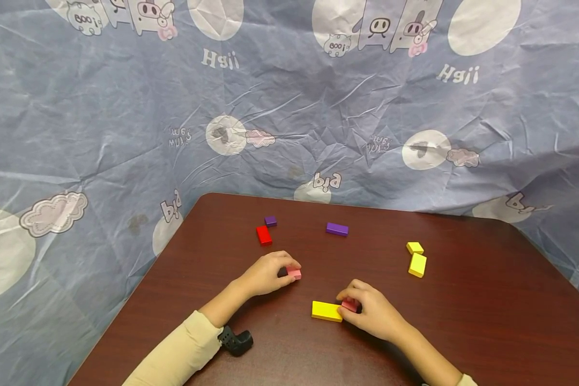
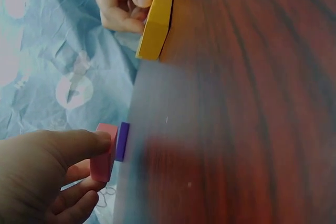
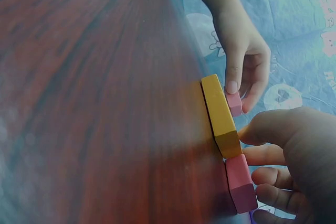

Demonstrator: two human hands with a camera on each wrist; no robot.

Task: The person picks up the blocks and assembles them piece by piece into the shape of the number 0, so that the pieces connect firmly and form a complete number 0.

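Note:
In the head view, my left hand [image 1: 268, 273] pinches a pink block [image 1: 294, 273] between thumb and fingers; the left wrist view also shows this pink block [image 2: 103, 153]. Closer to the front, my right hand [image 1: 373, 312] has its thumb and fingers curled round another pink block [image 1: 349, 305] on the table. A long yellow block [image 1: 326, 311] lies against that block's left side, close to the right thumb tip. The right wrist view shows the yellow block [image 3: 220, 114] and pink block [image 3: 241, 184] end to end, with the right hand [image 3: 294, 156] beside them.
On the brown table [image 1: 280, 364], a small purple block [image 1: 271, 221] and a red block [image 1: 264, 235] lie at the back left. A longer purple block [image 1: 337, 229] is at the back middle. Two yellow blocks [image 1: 415, 247], [image 1: 417, 265] lie right. Patterned cloth [image 1: 289, 96] hangs behind.

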